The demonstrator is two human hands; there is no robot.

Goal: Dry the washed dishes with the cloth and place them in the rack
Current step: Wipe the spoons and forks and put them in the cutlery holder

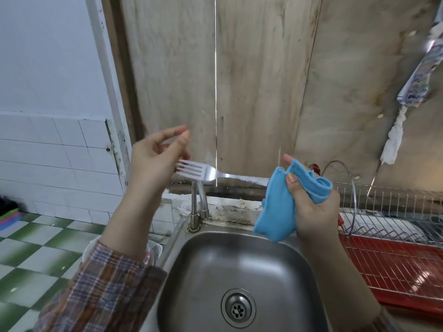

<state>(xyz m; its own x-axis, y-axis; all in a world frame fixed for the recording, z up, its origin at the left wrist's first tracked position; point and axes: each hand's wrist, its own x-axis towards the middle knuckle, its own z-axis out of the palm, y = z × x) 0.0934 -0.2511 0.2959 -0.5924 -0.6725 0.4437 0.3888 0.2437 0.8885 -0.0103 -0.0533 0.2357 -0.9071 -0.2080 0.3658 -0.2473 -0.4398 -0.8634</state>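
A steel fork (203,174) lies level in the air above the sink, tines pointing left. Its handle end disappears into a blue cloth (278,204), which my right hand (314,212) grips bunched around it. My left hand (153,164) hovers by the tines with thumb and fingers loosely spread; the tines sit just beside its palm and I see no finger curled round them. The wire dish rack (388,200) stands to the right of the sink, over a red drip tray (395,267).
Below my hands is a steel sink (239,259) with a drain, and a faucet (197,202) at its back rim. A white container (90,250) sits left of the sink, partly behind my plaid sleeve. A plywood wall rises behind.
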